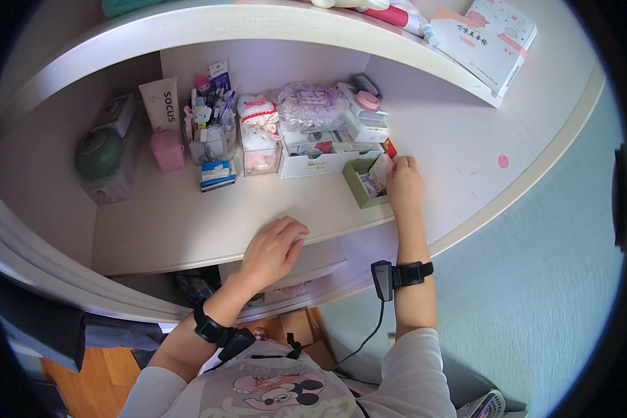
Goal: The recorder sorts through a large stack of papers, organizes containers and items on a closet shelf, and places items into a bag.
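At the right end of the shelf, my right hand [405,182] is closed at the right side of a small green box [357,185]. Its fingers bend over beside a pinkish card [381,169] standing in the box; what they grip is hidden. Small colourful papers lie inside the box. My left hand [274,245] hovers by the shelf's front edge, fingers loosely bent with the thumb apart, holding nothing. Next to the green box is a white organizer tray [306,166] with small items in it. A bit of red [390,148] shows behind my right hand.
Farther left stand a clear bin with plush toys [260,161], a pen holder [212,143], a blue-and-white small box [217,175], a pink container [168,150], a white tube [160,104] and a green round jar [99,155]. An upper shelf edge [258,26] curves overhead.
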Motion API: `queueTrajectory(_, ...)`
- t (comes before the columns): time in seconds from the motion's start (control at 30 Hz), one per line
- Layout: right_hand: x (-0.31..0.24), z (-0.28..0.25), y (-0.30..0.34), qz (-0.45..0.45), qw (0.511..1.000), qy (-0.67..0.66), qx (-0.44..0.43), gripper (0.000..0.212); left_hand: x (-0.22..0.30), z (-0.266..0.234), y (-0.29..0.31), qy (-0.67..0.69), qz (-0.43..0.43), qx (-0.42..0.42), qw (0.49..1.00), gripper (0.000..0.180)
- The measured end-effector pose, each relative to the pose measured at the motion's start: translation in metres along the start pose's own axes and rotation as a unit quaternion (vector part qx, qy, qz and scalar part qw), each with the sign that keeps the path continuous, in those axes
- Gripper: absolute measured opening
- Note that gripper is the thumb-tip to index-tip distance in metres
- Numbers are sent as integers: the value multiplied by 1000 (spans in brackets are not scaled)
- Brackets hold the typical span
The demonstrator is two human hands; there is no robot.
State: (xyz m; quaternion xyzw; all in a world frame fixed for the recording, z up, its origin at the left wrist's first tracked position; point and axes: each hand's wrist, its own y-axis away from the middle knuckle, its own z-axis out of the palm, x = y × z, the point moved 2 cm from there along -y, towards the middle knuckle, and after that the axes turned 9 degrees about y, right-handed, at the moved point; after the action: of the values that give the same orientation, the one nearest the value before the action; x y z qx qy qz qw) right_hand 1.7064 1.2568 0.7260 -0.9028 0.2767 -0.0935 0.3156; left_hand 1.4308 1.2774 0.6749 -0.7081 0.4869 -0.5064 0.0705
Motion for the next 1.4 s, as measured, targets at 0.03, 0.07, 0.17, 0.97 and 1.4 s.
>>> queueTrajectory(0.03, 0, -2, 1, -5, 1000, 4, 3, 13, 0, 0, 0, -3, -3, -5, 1000, 15)
queueTrajectory(0.07, 0, -4, 2, -9, 1000, 14, 2, 15, 0, 1, 0, -5, -6, -10, 1000, 14)
queueTrajectory(0.17, 1, -7, 2, -13, 1000, 18, -13, 22, 0, 1, 1, -5, -8, -9, 1000, 14)
queueTrajectory(0.97, -82, -79, 165, -29, 920, -373, -113, 14, 27, -7, 58, 166, -34, -17, 985, 27)
queueTrajectory(1.4, -101, -98, 363, 73, 934, -282, -206, 18, 38, 7, 160, 270, -68, -254, 926, 27)
